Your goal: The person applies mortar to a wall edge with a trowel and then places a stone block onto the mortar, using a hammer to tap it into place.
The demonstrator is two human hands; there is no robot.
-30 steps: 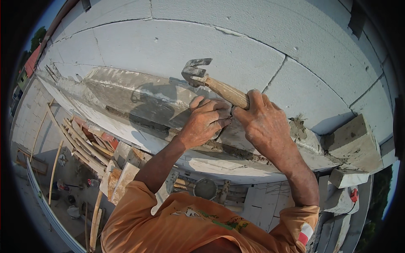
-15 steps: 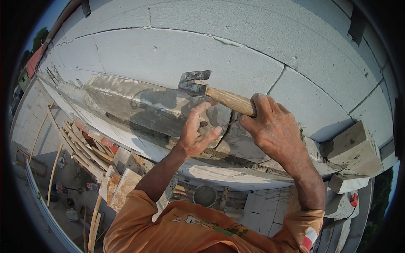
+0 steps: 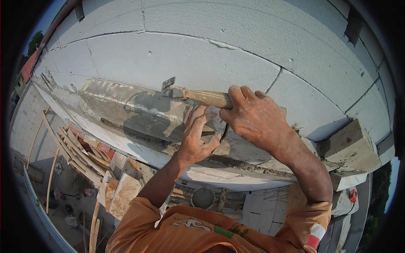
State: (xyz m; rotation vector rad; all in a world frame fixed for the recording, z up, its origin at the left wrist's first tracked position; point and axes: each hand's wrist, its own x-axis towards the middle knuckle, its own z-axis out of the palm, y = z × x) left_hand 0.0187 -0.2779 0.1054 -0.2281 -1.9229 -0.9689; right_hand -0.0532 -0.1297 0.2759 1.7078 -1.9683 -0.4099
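Note:
My right hand (image 3: 258,120) is wrapped round the wooden handle of a short adze (image 3: 209,98). Its bent metal head points left, just above a grey block course (image 3: 147,107) along the foot of the white wall. My left hand (image 3: 194,137) is beneath the handle at the broken end of that course, fingers bent and thumb apart from them. It seems to rest on the block; nothing held shows between the fingers. A dark gap (image 3: 225,131) separates this end from the paler block (image 3: 244,147) on the right.
Large white blocks (image 3: 202,59) form the wall in front. Loose grey blocks (image 3: 352,145) sit at the right end. Below are a round bucket (image 3: 203,198), bamboo poles (image 3: 78,149) and stacked slabs (image 3: 124,194). A long drop lies to the left, beyond the ledge.
The adze and my right hand have shifted left, and the tool's head has turned. My left hand's fingers have bent more and drawn in on the block's end.

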